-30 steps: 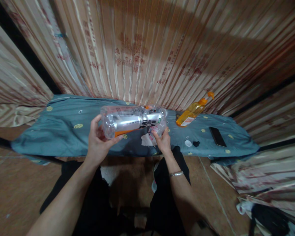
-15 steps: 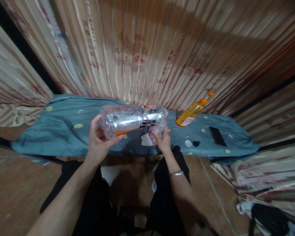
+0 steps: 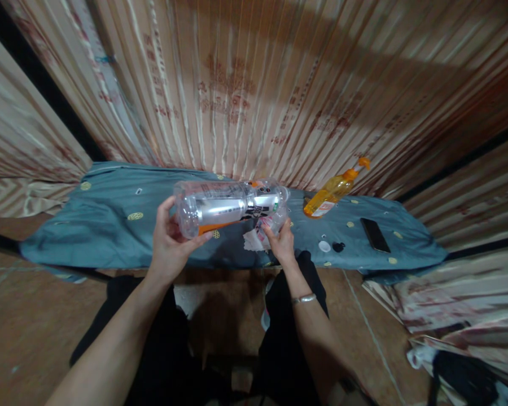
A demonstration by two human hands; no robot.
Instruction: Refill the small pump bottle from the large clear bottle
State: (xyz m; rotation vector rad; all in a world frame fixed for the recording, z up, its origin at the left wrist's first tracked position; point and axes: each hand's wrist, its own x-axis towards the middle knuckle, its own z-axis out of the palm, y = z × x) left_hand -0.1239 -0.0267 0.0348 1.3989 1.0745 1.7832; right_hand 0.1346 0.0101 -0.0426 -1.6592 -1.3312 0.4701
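A large clear plastic bottle with a silver, black and orange label lies on its side in the air above the cloth-covered surface. My left hand is closed round its base end, thumb along the near side. Near the bottle's neck end, my right hand pinches a crumpled see-through plastic wrapper with red print and a jagged edge. The wrapper lies against or just under the bottle's near side; whether my right fingers also touch the bottle I cannot tell.
Right of the bottle stands an orange pump bottle of yellow liquid. Nearer lie a white cap, a small black item and a phone. Blue-green cloth covers the narrow surface; patterned curtains hang behind.
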